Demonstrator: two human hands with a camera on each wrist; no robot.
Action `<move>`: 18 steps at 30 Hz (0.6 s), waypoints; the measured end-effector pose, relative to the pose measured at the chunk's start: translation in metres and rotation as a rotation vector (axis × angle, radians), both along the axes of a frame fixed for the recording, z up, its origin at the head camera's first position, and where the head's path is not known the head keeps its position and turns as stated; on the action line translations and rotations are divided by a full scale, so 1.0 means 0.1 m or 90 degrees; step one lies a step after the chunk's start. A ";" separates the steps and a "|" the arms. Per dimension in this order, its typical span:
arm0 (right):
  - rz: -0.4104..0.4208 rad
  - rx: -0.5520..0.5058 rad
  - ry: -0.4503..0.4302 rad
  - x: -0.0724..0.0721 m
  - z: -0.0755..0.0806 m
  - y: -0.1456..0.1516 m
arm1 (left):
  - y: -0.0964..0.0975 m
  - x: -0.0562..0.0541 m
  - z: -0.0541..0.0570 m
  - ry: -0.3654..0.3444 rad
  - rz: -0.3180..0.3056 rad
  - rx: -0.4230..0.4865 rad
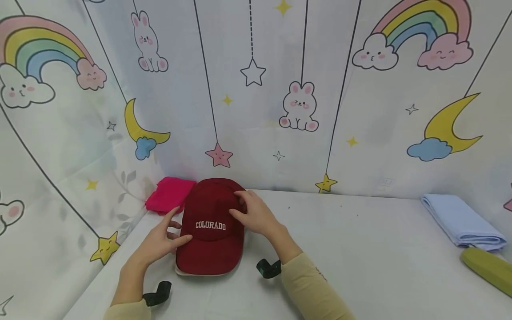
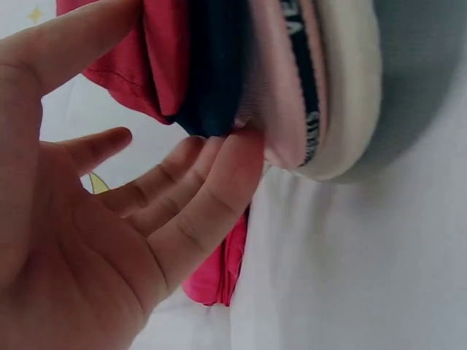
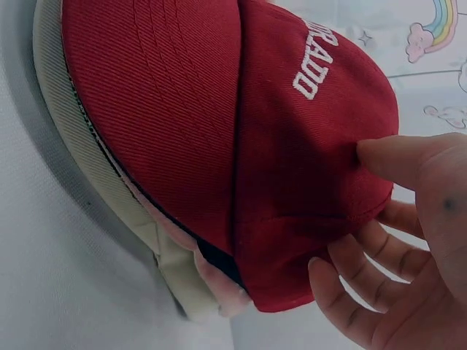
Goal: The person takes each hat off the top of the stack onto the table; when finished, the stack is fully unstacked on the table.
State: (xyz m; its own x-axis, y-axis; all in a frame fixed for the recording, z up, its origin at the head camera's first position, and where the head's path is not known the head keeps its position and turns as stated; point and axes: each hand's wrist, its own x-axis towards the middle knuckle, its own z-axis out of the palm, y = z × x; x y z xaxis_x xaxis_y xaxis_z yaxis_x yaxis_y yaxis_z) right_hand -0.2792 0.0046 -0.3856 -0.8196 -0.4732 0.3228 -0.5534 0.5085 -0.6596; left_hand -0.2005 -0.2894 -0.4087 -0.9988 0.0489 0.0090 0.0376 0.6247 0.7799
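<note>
A dark red baseball cap (image 1: 210,255) lettered COLORADO lies on top of a stack of caps, its brim facing me. Beneath it the left wrist view shows the edges of a navy cap (image 2: 213,80), a pink cap (image 2: 281,109) and a beige cap (image 2: 354,87). My left hand (image 1: 158,242) is at the stack's left side, fingers spread. Its thumb lies by the red cap, and a fingertip meets the lower caps' edges. On the right, my right hand (image 1: 258,215) touches the red crown with thumb and loosely bent fingers, as the right wrist view shows.
Folded bright pink cloth (image 1: 170,193) lies behind the stack at the left. A folded light blue cloth (image 1: 464,220) and a green object (image 1: 488,269), partly cut off, are at the table's right side. A patterned curtain (image 1: 264,120) hangs behind the white table (image 1: 340,249).
</note>
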 end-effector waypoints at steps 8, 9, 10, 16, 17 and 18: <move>-0.004 -0.019 -0.003 0.01 0.00 -0.01 | 0.00 0.08 0.07 -0.087 -0.026 0.062; -0.004 -0.022 -0.002 0.01 0.00 -0.02 | 0.00 0.08 0.08 -0.092 -0.031 0.068; -0.005 -0.024 0.000 0.01 0.00 -0.02 | 0.00 0.09 0.09 -0.095 -0.034 0.074; -0.004 -0.053 0.011 0.03 0.02 -0.04 | -0.02 0.08 0.12 -0.087 -0.048 0.097; -0.004 -0.058 0.013 0.04 0.02 -0.05 | -0.02 0.08 0.13 -0.085 -0.049 0.098; -0.004 -0.063 0.015 0.05 0.03 -0.05 | -0.02 0.08 0.13 -0.084 -0.049 0.099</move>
